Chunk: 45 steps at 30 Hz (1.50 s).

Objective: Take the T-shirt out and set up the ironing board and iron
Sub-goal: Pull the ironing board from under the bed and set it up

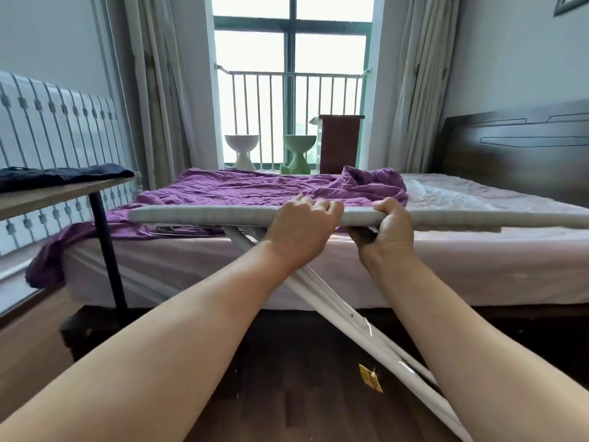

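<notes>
Two bare forearms and hands [306,231], sleeveless to the frame edge, without jewellery.

Purple sheet [255,186] on bed [478,266]; two stools [241,151].

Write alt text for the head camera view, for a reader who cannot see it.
Both hands grip the near edge of a grey ironing board held level in front of a bed: left hand on top, right hand wrapped around the edge. White legs angle down to the wooden floor; a purple sheet lies crumpled on the bed.
</notes>
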### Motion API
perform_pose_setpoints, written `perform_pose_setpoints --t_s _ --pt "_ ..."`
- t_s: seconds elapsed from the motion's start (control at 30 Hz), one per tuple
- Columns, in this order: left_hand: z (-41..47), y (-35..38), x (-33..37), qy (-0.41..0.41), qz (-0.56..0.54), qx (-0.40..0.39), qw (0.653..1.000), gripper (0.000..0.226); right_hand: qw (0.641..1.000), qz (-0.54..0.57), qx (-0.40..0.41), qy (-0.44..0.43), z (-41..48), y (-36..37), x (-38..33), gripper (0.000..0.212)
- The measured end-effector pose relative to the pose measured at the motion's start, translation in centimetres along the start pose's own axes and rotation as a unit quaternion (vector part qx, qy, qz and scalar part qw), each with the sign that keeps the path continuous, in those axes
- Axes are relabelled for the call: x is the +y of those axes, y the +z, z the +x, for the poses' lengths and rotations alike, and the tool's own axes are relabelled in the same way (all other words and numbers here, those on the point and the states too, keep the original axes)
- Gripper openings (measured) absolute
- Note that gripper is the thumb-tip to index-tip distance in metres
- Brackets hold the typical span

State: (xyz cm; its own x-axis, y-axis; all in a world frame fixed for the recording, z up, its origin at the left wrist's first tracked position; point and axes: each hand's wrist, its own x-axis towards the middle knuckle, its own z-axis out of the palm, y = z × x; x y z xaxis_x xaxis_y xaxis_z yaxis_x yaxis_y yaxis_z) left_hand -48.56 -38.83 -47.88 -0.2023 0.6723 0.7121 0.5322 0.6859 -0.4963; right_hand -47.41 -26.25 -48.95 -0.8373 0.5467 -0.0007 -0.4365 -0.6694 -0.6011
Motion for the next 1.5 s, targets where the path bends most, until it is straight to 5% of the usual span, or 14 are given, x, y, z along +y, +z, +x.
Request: perform_pose_setpoints --t_s 0.17,0.6,0.83,0.93,1.03,1.2,1.3,1.5 --pt "1.4 -0.8 -1.0 -0.04 -0.031 0.059 0.997 0.031 0.995 -0.021 -0.101 0.009 -1.8 3.7 0.9 0.014" --pt "1.9 -2.0 -1.6 -0.014 0.003 0.083 0.996 0.029 0.996 -0.023 -0.09 -0.016 -2.5 4.8 -0.9 0.022" --pt "-1.1 -0.5 -1.7 -0.042 0.043 0.236 0.97 0.021 0.995 -0.03 -0.089 -0.014 -2.4 5.9 -0.9 0.019" --pt "-3.8 0.1 -1.2 -0.068 0.082 0.173 0.979 0.015 0.995 -0.046 -0.085 -0.009 -2.1 6.4 -0.9 0.015" --pt "-5.2 0.8 -0.5 -0.123 0.046 -0.034 0.991 0.041 0.996 -0.049 -0.079 -0.01 -1.8 6.9 -0.8 0.015" --pt "-5.8 -0.3 0.2 -0.211 0.058 -0.238 0.946 0.064 0.996 -0.036 -0.078 -0.008 -1.5 7.2 -0.4 0.012" --pt "-4.9 -0.2 1.3 -0.243 0.097 -0.231 0.937 0.077 0.996 -0.031 -0.079 -0.008 -1.3 7.1 -0.2 0.01" --pt "-3.9 1.8 2.4 -0.339 -0.025 -0.122 0.932 0.103 0.996 -0.028 -0.084 -0.021 -1.2 6.6 -0.8 0.016"
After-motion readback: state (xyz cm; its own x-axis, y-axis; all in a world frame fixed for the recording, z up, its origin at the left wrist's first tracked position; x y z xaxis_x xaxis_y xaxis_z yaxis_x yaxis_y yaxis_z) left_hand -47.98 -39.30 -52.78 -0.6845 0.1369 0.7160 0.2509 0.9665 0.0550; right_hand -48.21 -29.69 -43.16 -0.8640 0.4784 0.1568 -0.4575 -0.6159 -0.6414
